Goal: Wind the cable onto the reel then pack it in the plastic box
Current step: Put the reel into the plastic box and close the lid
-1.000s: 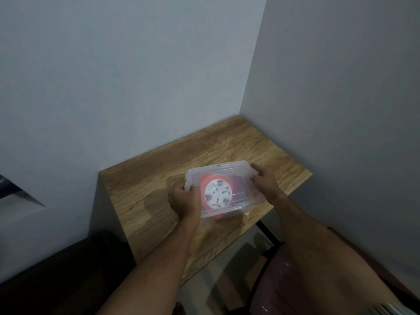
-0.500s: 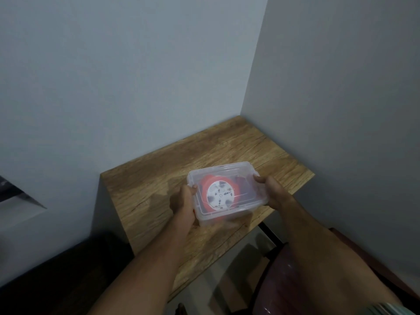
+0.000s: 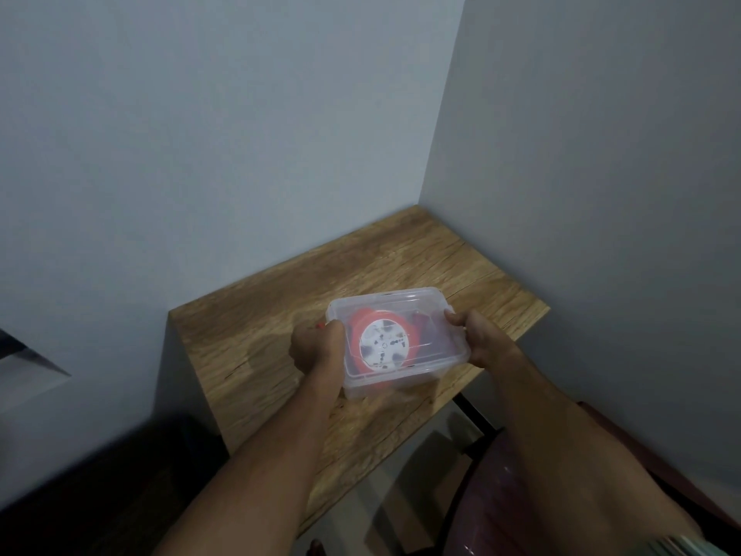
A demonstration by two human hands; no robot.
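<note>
A clear plastic box [image 3: 437, 315] with its lid on is held over the wooden table [image 3: 256, 339], tilted a little toward me. Inside lies the red cable reel [image 3: 385, 345] with a white round face, seen through the lid. My left hand [image 3: 316, 347] grips the box's left end, and my right hand [image 3: 479, 341] grips its right end, thumb on the lid edge. The cable itself cannot be made out through the plastic.
The table stands in a corner between two grey walls. Its front edge [image 3: 401, 443] runs close under my forearms. A dark red chair [image 3: 501, 487] sits below at the lower right. Dark floor lies to the left of the table.
Both hands have lifted the box slightly off the table and shifted their grip from the top of the lid to the box's ends.
</note>
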